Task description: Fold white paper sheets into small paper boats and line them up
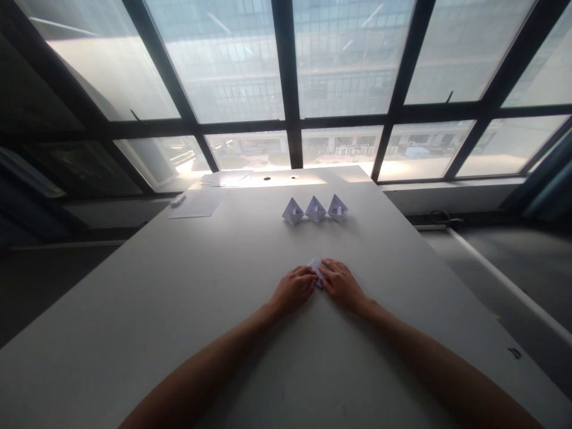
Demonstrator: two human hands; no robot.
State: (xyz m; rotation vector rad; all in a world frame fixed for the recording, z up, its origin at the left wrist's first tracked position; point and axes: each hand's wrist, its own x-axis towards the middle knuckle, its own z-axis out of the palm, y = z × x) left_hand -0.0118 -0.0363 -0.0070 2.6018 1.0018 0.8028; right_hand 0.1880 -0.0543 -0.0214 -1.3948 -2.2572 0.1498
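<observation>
A small folded piece of white paper (316, 266) lies on the white table, mostly covered by my fingers. My left hand (297, 287) holds its left side, fingers bent and close together. From the right, my right hand (340, 282) presses on the same paper with its fingers curled over it. Both hands rest low on the tabletop, almost touching. Beyond them stand three folded paper boats in a row: a left boat (293, 211), a middle boat (315, 209) and a right boat (338, 208).
The white table (187, 310) stretches toward large windows with dark frames (292, 119). Flat paper sheets (199, 204) lie at its far left, with a small white object (177, 200) by them. Two round holes show near the far edge. A dark cable (442, 218) lies beyond the right side.
</observation>
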